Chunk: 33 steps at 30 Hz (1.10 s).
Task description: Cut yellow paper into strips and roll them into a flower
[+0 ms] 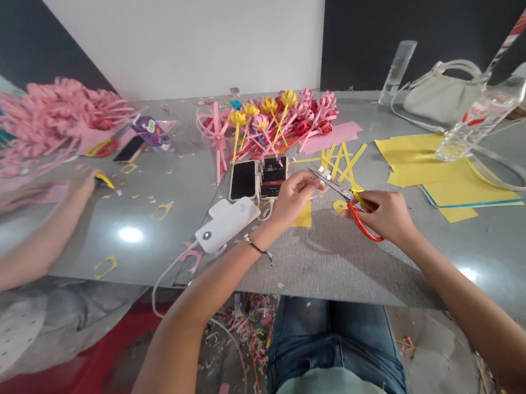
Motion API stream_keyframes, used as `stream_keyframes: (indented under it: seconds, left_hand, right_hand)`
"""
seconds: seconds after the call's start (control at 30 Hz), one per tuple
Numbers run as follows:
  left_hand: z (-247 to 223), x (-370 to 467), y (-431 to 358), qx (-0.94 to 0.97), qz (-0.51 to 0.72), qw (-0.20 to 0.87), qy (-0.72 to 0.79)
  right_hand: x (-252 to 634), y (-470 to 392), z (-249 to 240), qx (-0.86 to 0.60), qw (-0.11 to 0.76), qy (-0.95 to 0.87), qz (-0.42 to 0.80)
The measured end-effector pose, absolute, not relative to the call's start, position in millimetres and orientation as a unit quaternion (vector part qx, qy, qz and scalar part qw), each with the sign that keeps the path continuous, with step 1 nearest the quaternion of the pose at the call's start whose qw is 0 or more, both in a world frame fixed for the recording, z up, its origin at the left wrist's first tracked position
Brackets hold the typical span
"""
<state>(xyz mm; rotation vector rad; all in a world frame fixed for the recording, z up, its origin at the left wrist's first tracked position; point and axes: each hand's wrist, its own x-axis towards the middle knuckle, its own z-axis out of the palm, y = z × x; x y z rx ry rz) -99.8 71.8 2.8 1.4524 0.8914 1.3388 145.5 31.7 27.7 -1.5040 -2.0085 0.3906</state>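
Note:
My right hand (pixel 387 217) is closed on red-handled scissors (pixel 363 226), whose metal blades point left toward my other hand. A bit of yellow paper shows by the right fingers. My left hand (pixel 297 194) is closed in a pinch beside the blade tips, above the table; what it holds is too small to make out. Loose yellow paper strips (pixel 345 160) lie just beyond the hands. Below the blades is a small yellow paper roll (pixel 339 205). A yellow paper piece (pixel 302 216) lies partly under my left hand.
Two phones (pixel 243 180) and a white power bank (pixel 228 223) with a cable lie to the left. Pink and yellow paper flowers (pixel 276 115) are piled behind. At right are yellow sheets (pixel 405 160), a bottle (pixel 479 122) and a white bag (pixel 440 95). A co-worker's hands (pixel 80 184) work at left.

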Motion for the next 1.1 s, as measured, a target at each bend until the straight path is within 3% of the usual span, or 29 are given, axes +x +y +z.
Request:
stream_keyframes:
  seconds: [0.77,1.1]
  left_hand:
    - [-2.9,-100.7,75.3,0.594,0.562,0.464,0.341]
    - [1.1,-101.5,73.0,0.552,0.582,0.476,0.36]
  right_hand:
    - [150.3,33.0,23.0,-0.566,0.296,-0.759,0.127]
    - [152.3,33.2,25.9,-0.595,0.203,-0.773,0.084]
